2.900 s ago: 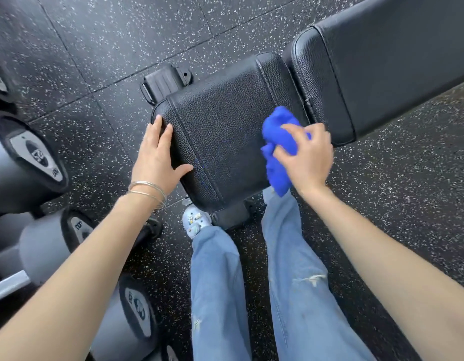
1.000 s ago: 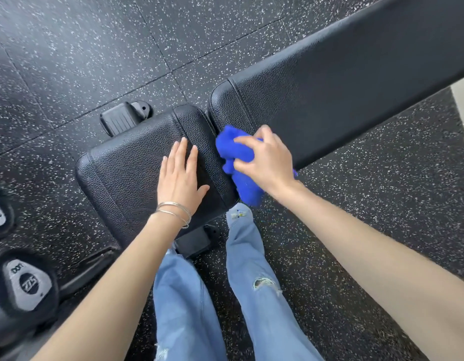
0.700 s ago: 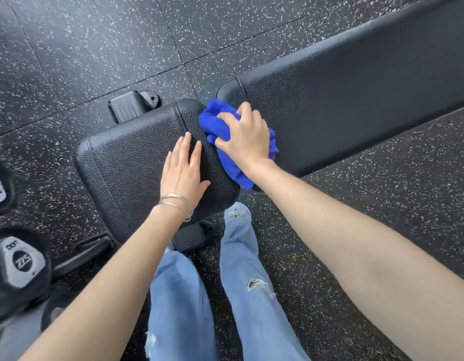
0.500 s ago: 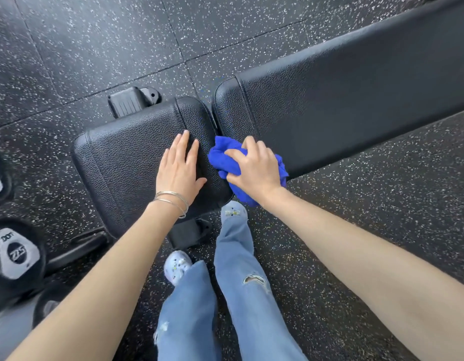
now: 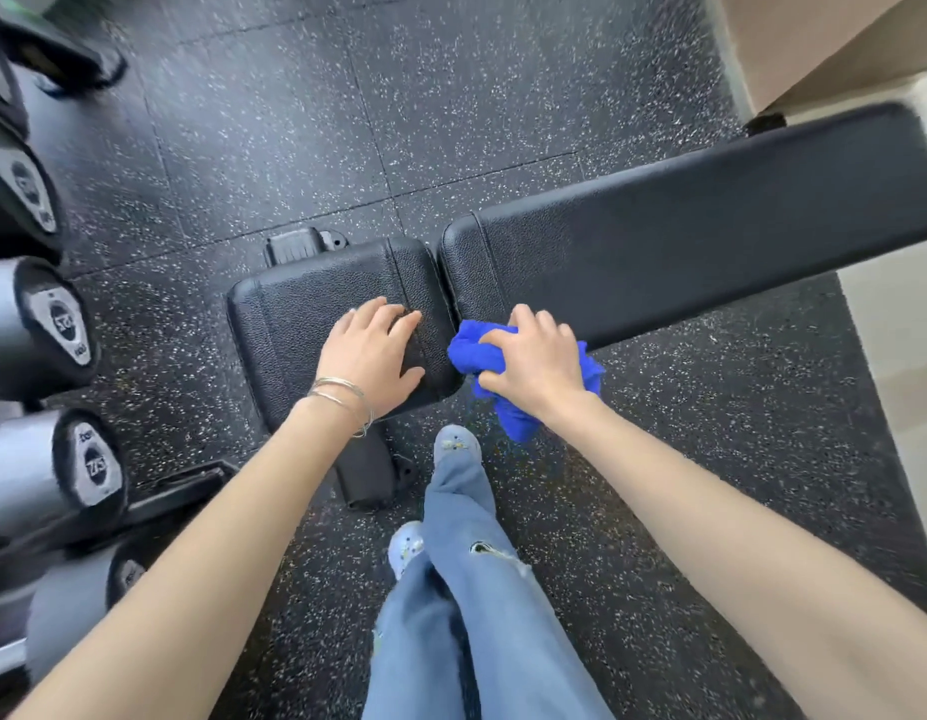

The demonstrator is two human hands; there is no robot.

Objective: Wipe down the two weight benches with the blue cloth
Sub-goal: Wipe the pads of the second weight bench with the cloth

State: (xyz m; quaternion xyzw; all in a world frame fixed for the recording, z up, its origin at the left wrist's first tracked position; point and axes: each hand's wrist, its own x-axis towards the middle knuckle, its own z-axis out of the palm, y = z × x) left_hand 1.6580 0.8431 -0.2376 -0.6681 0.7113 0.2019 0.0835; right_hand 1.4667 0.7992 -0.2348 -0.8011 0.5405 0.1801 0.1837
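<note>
Below, a speckled floor [image 5: 503, 122] holds a long black bench [image 5: 710, 241], dumbbells [image 5: 35, 324] racked at left. Left hand [image 5: 370, 356] rests on its seat pad [image 5: 305, 304], grip relaxed and empty. Right hand [image 5: 539, 366], grip closed, clutches the blue cloth [image 5: 471, 350] at the bench's near edge.

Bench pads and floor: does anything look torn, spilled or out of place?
Nothing serious. The seat pad and long pad look whole, and the floor shows no spill. The only tear is in the person's jeans. The blue cloth, gripped by the right hand, droops off the long pad's near edge.
</note>
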